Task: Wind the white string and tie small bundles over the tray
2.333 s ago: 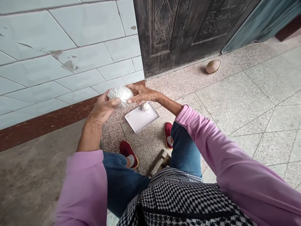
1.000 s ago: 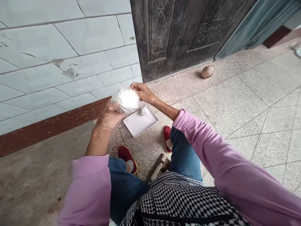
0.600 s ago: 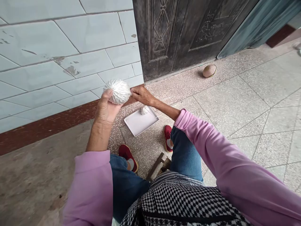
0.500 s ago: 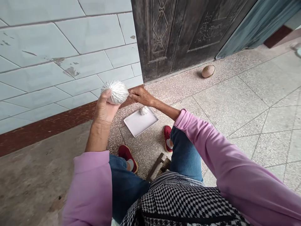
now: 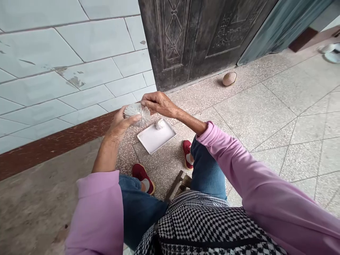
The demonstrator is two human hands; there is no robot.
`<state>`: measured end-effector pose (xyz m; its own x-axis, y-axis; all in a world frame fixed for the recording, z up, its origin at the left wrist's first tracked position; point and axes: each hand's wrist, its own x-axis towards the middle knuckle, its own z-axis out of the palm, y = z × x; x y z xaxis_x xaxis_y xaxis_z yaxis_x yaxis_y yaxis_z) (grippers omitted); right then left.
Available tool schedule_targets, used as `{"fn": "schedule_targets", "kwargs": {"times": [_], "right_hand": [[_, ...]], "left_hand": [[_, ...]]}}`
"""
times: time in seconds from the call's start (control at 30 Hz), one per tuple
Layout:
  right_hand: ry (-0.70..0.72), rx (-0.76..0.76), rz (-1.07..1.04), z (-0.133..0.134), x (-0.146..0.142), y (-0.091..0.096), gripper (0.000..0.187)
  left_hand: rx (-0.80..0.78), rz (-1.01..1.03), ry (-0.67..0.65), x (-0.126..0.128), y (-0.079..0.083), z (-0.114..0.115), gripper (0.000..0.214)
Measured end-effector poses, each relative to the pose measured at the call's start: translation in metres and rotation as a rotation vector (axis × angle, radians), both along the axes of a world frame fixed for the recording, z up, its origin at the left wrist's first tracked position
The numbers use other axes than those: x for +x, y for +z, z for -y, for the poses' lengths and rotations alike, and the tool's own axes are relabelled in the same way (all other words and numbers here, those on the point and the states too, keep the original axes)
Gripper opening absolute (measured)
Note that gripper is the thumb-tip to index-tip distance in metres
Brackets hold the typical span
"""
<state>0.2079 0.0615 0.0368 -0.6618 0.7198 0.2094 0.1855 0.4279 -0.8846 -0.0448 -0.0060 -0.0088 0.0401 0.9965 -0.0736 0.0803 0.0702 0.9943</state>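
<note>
A ball of shiny white string (image 5: 137, 114) rests in my left hand (image 5: 118, 124), its strands fanning out from a middle point. My left thumb presses on the near face while the fingers curl behind it, partly hidden. At the ball's upper right edge, my right hand (image 5: 158, 103) is closed with the fingertips pinched together. Whatever those fingertips hold is too small to make out. Below the hands, a shallow white tray (image 5: 152, 140) lies on the floor. A smaller white ball of string (image 5: 160, 124) sits near its far edge.
A tiled wall (image 5: 87, 76) and a dark carved door (image 5: 196, 39) stand in front. On the speckled floor by the door lies a rounded pinkish object (image 5: 230, 78). My red shoes (image 5: 143, 177) flank the tray, and a wooden piece (image 5: 176, 186) shows between my legs.
My left hand has turned and lowered the ball slightly to the right, its thumb now across the near face. My right hand has come over the ball's upper edge.
</note>
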Motion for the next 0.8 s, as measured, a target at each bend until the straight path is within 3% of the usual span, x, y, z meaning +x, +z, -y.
{"fn": "schedule_targets", "kwargs": {"times": [0.17,0.3,0.47,0.63,0.8], "right_hand": [[-0.083,0.066,0.065,0.008,0.0,0.01,0.036],[-0.09,0.013,0.031,0.012,-0.007,0.006,0.036],[-0.036,-0.024,-0.055,-0.005,-0.015,-0.017,0.036],[0.021,-0.24,-0.172,-0.038,-0.023,-0.048,0.05],[-0.007,-0.293,-0.211,-0.051,-0.03,-0.069,0.053]], "left_hand": [[-0.075,0.056,-0.024,0.021,0.018,0.014,0.097],[-0.075,0.044,-0.029,0.02,0.016,0.014,0.099],[-0.105,0.016,0.06,0.02,0.014,0.014,0.099],[-0.073,0.157,-0.039,0.03,0.025,0.022,0.095],[-0.024,0.283,-0.016,0.041,0.034,0.019,0.104]]}}
